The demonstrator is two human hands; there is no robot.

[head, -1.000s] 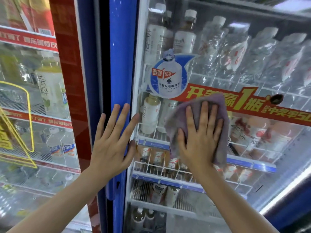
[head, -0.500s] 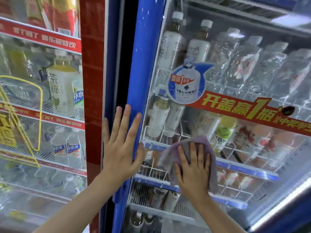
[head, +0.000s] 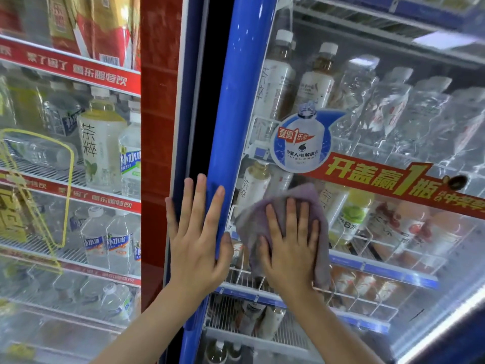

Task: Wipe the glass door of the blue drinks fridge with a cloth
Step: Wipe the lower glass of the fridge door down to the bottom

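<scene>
The blue drinks fridge has a glass door (head: 393, 122) framed by a blue edge (head: 244, 101). My right hand (head: 291, 248) lies flat with straight fingers on a purple-grey cloth (head: 312, 203), pressing it against the glass just below a round bottle sticker (head: 299, 143) and a red banner sticker (head: 380, 179). My left hand (head: 196, 237) rests flat with spread fingers on the blue door edge, just left of the cloth. Bottles on wire shelves show behind the glass.
A red-framed fridge (head: 157, 153) stands directly to the left, its glass door (head: 65, 179) showing bottles and cartons. A dark gap (head: 210, 88) separates the two fridges. A bright light strip (head: 433, 332) runs along the blue fridge's lower right.
My right hand moved the cloth down the glass, then back up slightly toward the stickers. My left hand stayed on the blue door edge. The view shifted to the left.
</scene>
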